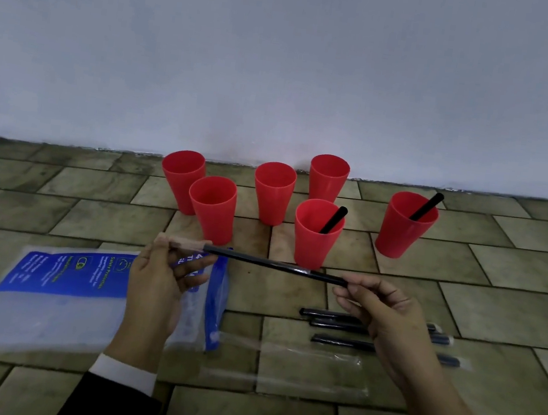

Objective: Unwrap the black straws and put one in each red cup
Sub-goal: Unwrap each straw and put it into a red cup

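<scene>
Several red cups stand near the wall. The front right cup (316,236) and the far right cup (404,227) each hold a black straw; the others, such as the front left cup (213,210), look empty. I hold a black straw (259,261) level in front of the cups. My left hand (161,283) pinches the clear wrapper end (185,244) at its left. My right hand (386,317) grips the straw's right end. Three wrapped black straws (330,324) lie on the floor under my right hand.
A clear bag with a blue label (58,291) lies flat at the left on the tiled floor (495,303). Two empty clear wrappers (289,350) lie in front of me. A pale wall (282,70) rises just behind the cups.
</scene>
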### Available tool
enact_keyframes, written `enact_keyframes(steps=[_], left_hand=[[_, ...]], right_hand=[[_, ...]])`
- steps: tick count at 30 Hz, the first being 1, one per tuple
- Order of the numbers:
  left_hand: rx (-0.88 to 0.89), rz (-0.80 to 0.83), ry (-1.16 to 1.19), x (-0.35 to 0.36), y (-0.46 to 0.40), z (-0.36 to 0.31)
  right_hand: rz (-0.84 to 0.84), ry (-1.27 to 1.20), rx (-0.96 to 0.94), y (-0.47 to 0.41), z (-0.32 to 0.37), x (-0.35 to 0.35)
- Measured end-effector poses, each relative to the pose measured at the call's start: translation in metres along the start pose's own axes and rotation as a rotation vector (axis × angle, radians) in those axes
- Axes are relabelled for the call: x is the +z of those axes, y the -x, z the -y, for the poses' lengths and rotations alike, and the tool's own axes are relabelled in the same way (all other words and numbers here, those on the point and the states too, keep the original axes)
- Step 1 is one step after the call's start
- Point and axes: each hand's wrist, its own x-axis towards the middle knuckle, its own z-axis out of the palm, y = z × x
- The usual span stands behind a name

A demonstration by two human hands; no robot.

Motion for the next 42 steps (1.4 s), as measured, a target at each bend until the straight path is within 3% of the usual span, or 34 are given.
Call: enact_keyframes(steps=[4,8,13,18,22,27,32,37,42], left_hand=[[-0.048,0.201,0.019,0.002,0.002,-0.002],[-0.009,0.307,-0.038,0.001,0.004,0.001],[-0.038,0.308,-0.083,0.006,0.007,0.005],[-0.076,0.307,-0.112,0.004,0.004,0.002],[-0.071,0.163,0.016,-0.012,-0.01,-0.012],[-0.028,0.006,0.073,-0.037,-0.022,-0.02],[-0.031,-0.06,0.05,-0.044,-0.016,-0.009],[-0.133,0.084,-0.109,-0.033,0.002,0.006],[-0.127,0.216,-0.341,-0.022,0.017,0.008]], right_hand=[[0.018,0.048,0.029,-0.002,0.0,-0.001],[0.071,0.346,0.053,-0.001,0.006,0.0],[0.276,0.609,0.041,-0.005,0.016,0.006],[0.378,0.75,0.088,-0.006,0.018,0.013],[0.456,0.93,0.087,-0.002,0.018,0.006],[0.397,0.922,0.055,0.004,0.022,-0.021],[0.234,0.624,-0.108,0.023,0.053,-0.035],[-0.053,0.448,-0.44,0.0,0.093,-0.006],[-0.066,0.633,-0.547,-0.077,0.113,0.036]])
